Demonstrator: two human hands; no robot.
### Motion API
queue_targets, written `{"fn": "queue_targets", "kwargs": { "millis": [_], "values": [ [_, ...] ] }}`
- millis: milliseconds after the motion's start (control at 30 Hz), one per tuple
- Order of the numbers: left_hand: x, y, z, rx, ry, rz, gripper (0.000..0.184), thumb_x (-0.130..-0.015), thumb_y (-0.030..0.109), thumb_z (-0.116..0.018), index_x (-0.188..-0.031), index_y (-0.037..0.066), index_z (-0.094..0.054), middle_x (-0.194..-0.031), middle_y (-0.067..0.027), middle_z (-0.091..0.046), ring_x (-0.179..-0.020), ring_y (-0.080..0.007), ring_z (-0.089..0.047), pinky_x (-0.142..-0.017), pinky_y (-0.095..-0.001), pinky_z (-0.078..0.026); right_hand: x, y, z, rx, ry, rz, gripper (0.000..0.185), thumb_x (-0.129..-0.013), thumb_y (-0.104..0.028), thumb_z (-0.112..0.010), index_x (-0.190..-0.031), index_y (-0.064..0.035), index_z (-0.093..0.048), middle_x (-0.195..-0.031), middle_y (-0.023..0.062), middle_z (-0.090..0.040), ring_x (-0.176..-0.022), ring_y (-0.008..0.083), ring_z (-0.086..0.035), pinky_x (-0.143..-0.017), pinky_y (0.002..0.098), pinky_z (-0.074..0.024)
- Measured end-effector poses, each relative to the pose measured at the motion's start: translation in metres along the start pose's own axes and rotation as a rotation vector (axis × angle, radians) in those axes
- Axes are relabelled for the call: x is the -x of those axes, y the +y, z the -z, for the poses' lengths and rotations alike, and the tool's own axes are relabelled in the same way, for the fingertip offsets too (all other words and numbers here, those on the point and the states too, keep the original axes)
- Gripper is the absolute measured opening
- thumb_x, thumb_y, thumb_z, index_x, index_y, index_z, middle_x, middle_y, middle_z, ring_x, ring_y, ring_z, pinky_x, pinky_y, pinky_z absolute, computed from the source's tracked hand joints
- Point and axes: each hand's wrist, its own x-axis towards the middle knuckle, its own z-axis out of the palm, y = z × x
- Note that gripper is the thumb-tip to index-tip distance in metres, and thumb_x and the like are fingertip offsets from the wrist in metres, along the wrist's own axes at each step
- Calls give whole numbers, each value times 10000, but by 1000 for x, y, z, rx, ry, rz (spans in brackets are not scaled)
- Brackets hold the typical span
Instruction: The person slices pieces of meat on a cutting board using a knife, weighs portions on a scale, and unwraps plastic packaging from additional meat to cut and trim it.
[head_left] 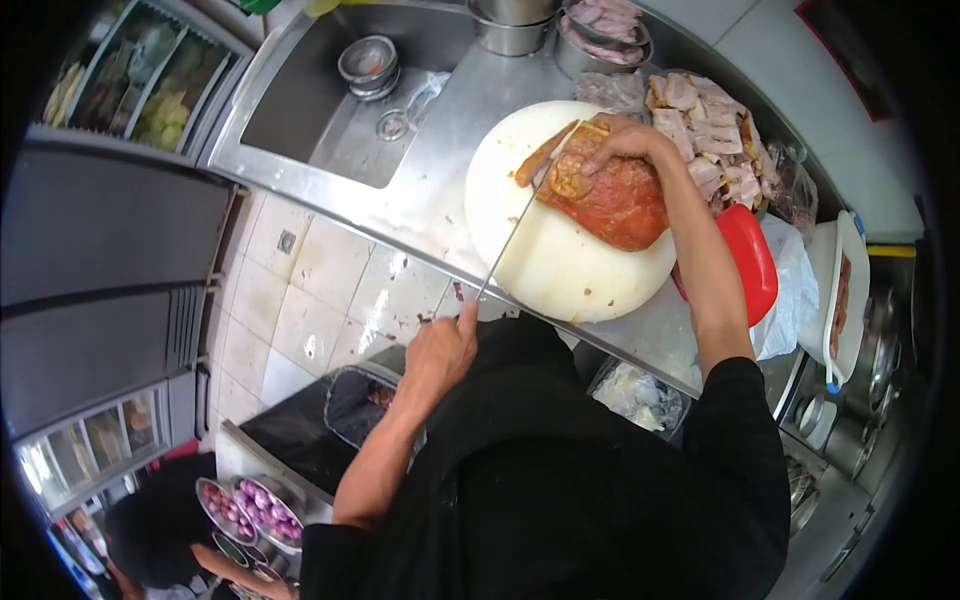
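My left hand is closed around the handle of a long knife. The blade runs up over a round white cutting board, and its far part lies against the end of a large piece of reddish-orange meat. A narrow strip of meat is on the other side of the blade. From above, my right hand grips the big piece, its fingers curled over the browned end near the blade. Most of the knife handle is hidden in my fist.
Pale meat pieces are heaped behind the board. A red plastic container stands to the right. The sink holds small metal bowls. Below the counter are bins. Another person's arm is near bowls of onions.
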Motion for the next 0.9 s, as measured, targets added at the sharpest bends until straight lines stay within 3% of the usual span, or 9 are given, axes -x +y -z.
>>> {"fn": "queue_targets", "kwargs": {
  "millis": [167,233,300,367,433,567,700,800,900],
  "values": [
    [35,-11,7,43,-59,109,728,-1032,507,-321,-855,-96,-689,-927,-365,-648,-951,-544,-613,-895,-569,-467,-29,13,-49,29,314,109,1048,-523,-360,-903,-1408,5,-478,-1409,243,-508,-1339,343,-460,-1123,367,-358],
    [43,-17,11,102,-91,138,729,-1036,502,-309,-854,-96,-684,-925,-356,-652,-954,-542,-610,-889,-571,-460,-10,-32,-56,241,299,319,816,-604,-293,-856,-1338,-82,-571,-1378,202,-536,-1325,352,-456,-1115,411,-362],
    [54,-21,18,106,-127,187,732,-1039,502,-295,-863,-95,-679,-903,-362,-646,-958,-543,-604,-877,-570,-457,-41,-32,-91,229,323,448,585,-656,-195,-803,-1214,-130,-641,-1285,145,-588,-1235,340,-511,-1049,445,-399],
    [52,0,36,156,-153,255,741,-1041,516,-274,-882,-87,-673,-854,-354,-644,-952,-546,-602,-849,-561,-465,-53,-49,-93,379,454,554,471,-656,-156,-794,-1104,-122,-651,-1123,98,-596,-1125,305,-543,-958,466,-416],
    [40,-39,12,40,3,107,763,-1037,540,-276,-878,-92,-672,-747,-313,-653,-846,-490,-662,-787,-523,-504,-58,-59,-82,478,372,600,514,-653,-190,-805,-1134,-118,-639,-1145,97,-582,-1173,296,-510,-960,461,-414],
    [49,-16,16,56,-38,134,799,-1027,579,-280,-872,-100,-670,-686,-264,-653,-759,-409,-698,-728,-482,-518,-64,-45,-88,493,325,694,670,-590,-359,-879,-1143,-94,-609,-1191,101,-568,-1237,288,-477,-963,494,-424],
    [54,-12,13,96,-141,218,824,-1023,604,-263,-826,-93,-656,-698,-253,-651,-752,-373,-694,-716,-472,-503,-57,-49,-100,427,228,660,557,-624,-255,-825,-1095,-82,-584,-1017,127,-660,-1045,304,-631,-893,465,-469],
    [47,-28,4,73,-93,157,814,-1026,600,-261,-789,-81,-640,-668,-240,-635,-706,-378,-669,-693,-476,-484,-63,-52,-104,243,396,745,538,-564,-138,-817,-1037,-62,-573,-887,127,-665,-851,359,-654,-762,478,-486],
    [52,-28,6,47,-54,139,800,-1028,595,-270,-761,-71,-624,-647,-234,-613,-671,-385,-635,-673,-484,-460,-49,-56,-74,-128,464,698,404,-654,-140,-773,-1020,-126,-604,-881,125,-654,-820,355,-654,-735,464,-509]
  ]
}}
